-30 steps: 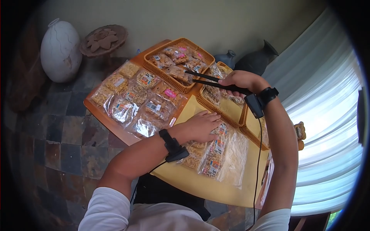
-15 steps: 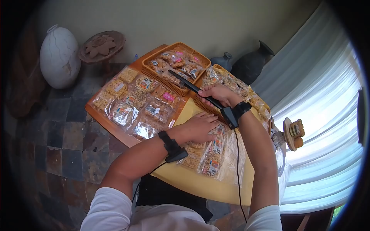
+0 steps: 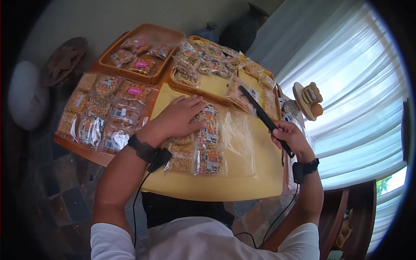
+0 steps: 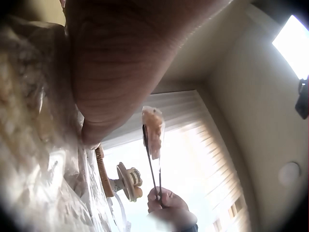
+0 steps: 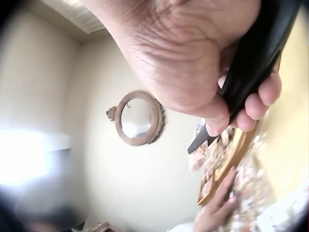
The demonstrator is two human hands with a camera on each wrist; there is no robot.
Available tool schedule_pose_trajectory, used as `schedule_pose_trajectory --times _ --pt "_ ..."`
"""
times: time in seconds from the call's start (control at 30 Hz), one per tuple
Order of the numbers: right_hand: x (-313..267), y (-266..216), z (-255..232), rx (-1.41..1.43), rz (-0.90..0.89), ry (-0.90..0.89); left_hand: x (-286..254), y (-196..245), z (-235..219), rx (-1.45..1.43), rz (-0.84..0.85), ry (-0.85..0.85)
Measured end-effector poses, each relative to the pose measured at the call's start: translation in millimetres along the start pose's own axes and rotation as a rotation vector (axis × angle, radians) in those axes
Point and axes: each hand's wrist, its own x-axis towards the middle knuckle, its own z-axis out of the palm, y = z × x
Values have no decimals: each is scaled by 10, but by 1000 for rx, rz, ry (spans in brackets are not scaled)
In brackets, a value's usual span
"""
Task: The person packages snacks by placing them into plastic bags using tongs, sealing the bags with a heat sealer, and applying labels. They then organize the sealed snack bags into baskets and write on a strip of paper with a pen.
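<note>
right now, the left hand (image 3: pixel 180 115) lies with its fingers spread and fairly straight, resting on clear-wrapped snack packs (image 3: pixel 210 143) that sit on the yellow mat (image 3: pixel 216 188). the right hand (image 3: pixel 291 135), over the right part of the mat, has its fingers curled round black tongs (image 3: pixel 265 116). the tongs hold a small wrapped packet (image 3: pixel 239 94) at their tips, raised near the mat's far edge; the left wrist view shows it pinched between the two arms. the right wrist view is rather blurred, so the print on the packet is hard to make out there.

just to the right of the packs under the left hand, clear plastic wrapping (image 3: pixel 238 145) is spread on the mat. left of the mat, rows of wrapped snacks (image 3: pixel 95 110) lie on the orange-brown surface (image 3: pixel 84 154). beyond the mat's far left corner stands a wicker basket (image 3: pixel 130 77) with more packets inside, some with pink labels. along the mat's far edge is a wicker tray (image 3: pixel 206 96), also with packets in it.

right of the mat there's a round stand (image 3: pixel 302 102) bearing small figures, with a white curtain (image 3: pixel 342 91) behind it. a dark vase (image 3: pixel 242 29) stands past the far side of the mat.
</note>
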Motion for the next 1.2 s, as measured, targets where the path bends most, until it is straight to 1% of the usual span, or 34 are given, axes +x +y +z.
schedule_pose_trajectory --times 0.03,0.07,0.1,0.17,0.23,0.3,0.37,0.43,0.47,0.53,0.57,0.63,0.67,0.83,0.97,1.03,1.07,1.13,1.2 --pt "-241 243 -162 13 34 82 -2 24 -25 -22 16 -7" --pt "-460 403 -230 0 40 174 10 35 -49 -15 -2 -17" --pt "-652 561 -296 -45 86 233 14 40 -48 -8 -22 -29" --pt "-894 895 -346 -115 127 311 21 43 -37 -7 -22 -36" --pt "-1030 1160 -296 -113 145 336 16 64 -28 11 -28 -49" --pt "-1018 1260 -172 -173 170 373 12 64 -66 -10 -39 -32" --pt "-993 1267 -105 -162 185 353 12 65 -65 -8 -42 -37" --pt "-961 1327 -94 -32 191 273 15 77 -80 -6 -45 -39" --pt "-964 1343 -100 -29 189 270 13 87 -90 -13 -50 -37" --pt "-996 1374 -121 52 186 153 4 90 -89 -23 -61 -38" --pt "-1003 1372 -129 52 190 149 9 79 -82 -18 -53 -31" --pt "-1050 1341 -130 40 211 40 12 61 -60 -19 -48 -32" --pt "-1065 1321 -115 43 219 38 10 54 -58 -9 -39 -29" --pt "-1022 1347 -23 40 226 -123 10 42 -53 -9 -30 -18" --pt "-939 1376 74 65 216 -163 -1 79 -76 -20 -45 -23" --pt "-881 1378 60 74 205 -121 7 107 -110 -28 -77 -45" --pt "-861 1360 52 76 206 -120 10 102 -106 -28 -76 -47" --pt "-824 1305 47 103 221 -35 14 77 -90 -18 -62 -46" --pt "-773 1334 44 100 218 -20 16 77 -87 -22 -61 -44"
